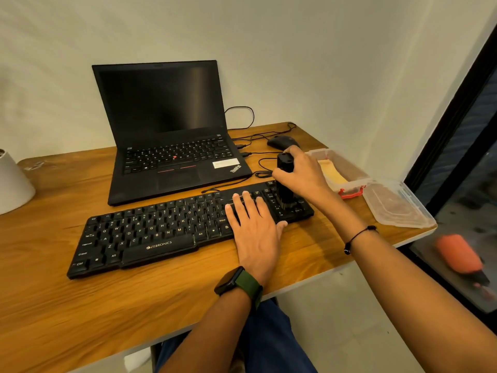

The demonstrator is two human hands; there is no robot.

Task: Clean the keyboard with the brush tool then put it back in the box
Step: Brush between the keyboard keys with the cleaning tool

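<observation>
A black keyboard [150,232] lies slanted across the wooden table [80,305]. My right hand [304,176] grips a black brush tool [284,181] that stands upright, its bristle end down on the number pad at the keyboard's right end. My left hand [255,224] rests flat on the keys just left of the brush, fingers straight. A clear plastic box [347,168] with a yellow cloth inside stands open behind my right hand, and its lid [398,203] lies to the right.
An open black laptop [166,130] sits behind the keyboard, its screen dark. A black mouse [281,142] and loose cables lie at the back right. A white pot [12,181] stands at the left edge. The table's right edge runs beside a dark window frame.
</observation>
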